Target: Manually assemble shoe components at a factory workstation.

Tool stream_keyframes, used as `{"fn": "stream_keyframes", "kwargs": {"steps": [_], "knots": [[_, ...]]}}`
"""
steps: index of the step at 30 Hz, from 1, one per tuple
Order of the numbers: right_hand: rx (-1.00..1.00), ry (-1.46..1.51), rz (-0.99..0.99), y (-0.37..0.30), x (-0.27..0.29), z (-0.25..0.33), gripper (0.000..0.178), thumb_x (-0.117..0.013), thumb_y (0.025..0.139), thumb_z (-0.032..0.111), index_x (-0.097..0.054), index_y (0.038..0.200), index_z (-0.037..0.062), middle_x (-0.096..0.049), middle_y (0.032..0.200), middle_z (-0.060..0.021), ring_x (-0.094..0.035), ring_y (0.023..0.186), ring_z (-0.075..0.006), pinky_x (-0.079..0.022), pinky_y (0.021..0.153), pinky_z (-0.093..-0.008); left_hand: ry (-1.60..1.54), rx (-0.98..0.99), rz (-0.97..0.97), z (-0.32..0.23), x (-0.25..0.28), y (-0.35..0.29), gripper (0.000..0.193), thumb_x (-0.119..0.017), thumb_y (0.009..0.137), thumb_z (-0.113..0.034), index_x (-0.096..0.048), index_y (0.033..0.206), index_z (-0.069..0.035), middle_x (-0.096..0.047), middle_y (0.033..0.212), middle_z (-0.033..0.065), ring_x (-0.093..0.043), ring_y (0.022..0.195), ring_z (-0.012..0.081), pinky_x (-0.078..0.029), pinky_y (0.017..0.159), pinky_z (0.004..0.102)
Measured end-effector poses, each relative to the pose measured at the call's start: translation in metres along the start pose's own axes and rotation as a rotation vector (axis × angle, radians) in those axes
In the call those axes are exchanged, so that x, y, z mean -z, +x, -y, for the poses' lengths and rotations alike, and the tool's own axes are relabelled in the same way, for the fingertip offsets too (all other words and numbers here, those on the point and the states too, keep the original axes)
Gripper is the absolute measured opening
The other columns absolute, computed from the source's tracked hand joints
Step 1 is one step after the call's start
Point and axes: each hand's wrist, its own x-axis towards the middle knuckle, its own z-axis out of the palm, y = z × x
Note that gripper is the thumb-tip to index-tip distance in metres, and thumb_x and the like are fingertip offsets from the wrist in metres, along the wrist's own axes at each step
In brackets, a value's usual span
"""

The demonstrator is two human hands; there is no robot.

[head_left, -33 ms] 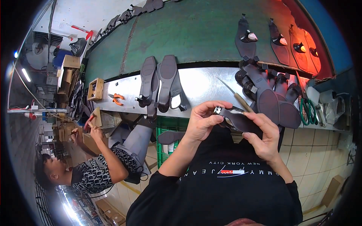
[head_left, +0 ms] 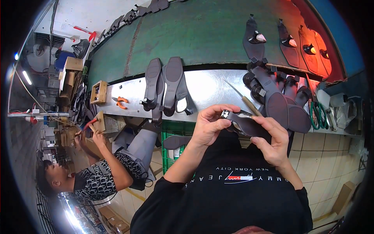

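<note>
Close to my body, in front of the bench edge, both hands hold a dark sandal (head_left: 249, 127) with its underside showing. My left hand (head_left: 212, 125) pinches the heel end, fingers behind and thumb on the near side. At the toe end my right hand (head_left: 273, 141) grips between thumb and fingers. An awl (head_left: 250, 105) with a pale handle lies on the bench just beyond the sandal. To the right of it sits a pile of dark sandals (head_left: 277, 109), soles up. Several more sandals (head_left: 173, 80) rest to the left, overlapping the belt edge.
Beyond the metal bench (head_left: 210, 84) runs a green conveyor belt (head_left: 187, 35) carrying sandals. Orange-handled pliers (head_left: 121, 102) and a wooden box (head_left: 99, 92) are at left, green-handled scissors (head_left: 319, 115) at right. A co-worker (head_left: 103, 169) sits at left holding a red tool. A green crate (head_left: 166, 150) stands below.
The co-worker's hands and red tool have shifted slightly. My hands and the sandal look the same.
</note>
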Motion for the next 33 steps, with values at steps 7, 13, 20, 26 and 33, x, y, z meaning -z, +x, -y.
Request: {"fn": "stream_keyframes", "kwargs": {"steps": [7, 13, 20, 26, 33], "knots": [[0.001, 0.014, 0.021, 0.002, 0.000, -0.002, 0.045, -0.069, 0.068, -0.003, -0.062, 0.113, -0.0016, -0.063, 0.093, -0.0129, -0.060, 0.081, -0.0209, -0.046, 0.074, -0.0280, -0.019, -0.012, 0.011, 0.001, 0.001, 0.001, 0.030, -0.066, 0.075, 0.006, -0.063, 0.104, 0.000, -0.061, 0.115, 0.0173, -0.062, 0.095, 0.0178, -0.055, 0.076, 0.0270], [0.015, -0.055, 0.046, 0.005, 0.002, 0.003, 0.044, -0.066, 0.069, -0.003, -0.063, 0.113, -0.0005, -0.062, 0.089, -0.0126, -0.059, 0.078, -0.0211, -0.046, 0.071, -0.0281, 0.029, -0.014, 0.021, 0.001, 0.005, 0.000, 0.030, -0.066, 0.074, 0.008, -0.065, 0.103, 0.001, -0.060, 0.116, 0.0191, -0.062, 0.097, 0.0193, -0.055, 0.077, 0.0281], [0.015, -0.150, 0.042, 0.007, 0.002, 0.009, 0.044, -0.066, 0.068, -0.003, -0.064, 0.112, 0.0018, -0.058, 0.080, -0.0116, -0.057, 0.069, -0.0212, -0.046, 0.063, -0.0287, 0.086, -0.051, 0.025, 0.003, 0.006, 0.000, 0.033, -0.068, 0.072, 0.007, -0.065, 0.105, 0.002, -0.059, 0.118, 0.0209, -0.061, 0.102, 0.0214, -0.054, 0.080, 0.0284], [0.007, -0.196, 0.066, 0.008, 0.004, 0.011, 0.043, -0.067, 0.067, -0.001, -0.065, 0.109, 0.0030, -0.057, 0.077, -0.0112, -0.056, 0.065, -0.0226, -0.045, 0.059, -0.0304, 0.187, -0.108, 0.029, 0.004, 0.007, -0.001, 0.033, -0.069, 0.070, 0.006, -0.066, 0.103, 0.003, -0.060, 0.115, 0.0230, -0.060, 0.105, 0.0263, -0.049, 0.088, 0.0329], [0.055, -0.248, 0.065, 0.010, 0.006, 0.012, 0.042, -0.069, 0.065, 0.001, -0.065, 0.107, 0.0044, -0.056, 0.076, -0.0100, -0.056, 0.063, -0.0233, -0.045, 0.057, -0.0314, 0.273, -0.148, 0.109, 0.003, 0.007, -0.002, 0.036, -0.066, 0.068, 0.009, -0.067, 0.104, 0.003, -0.060, 0.114, 0.0255, -0.060, 0.105, 0.0278, -0.049, 0.089, 0.0343]]}}
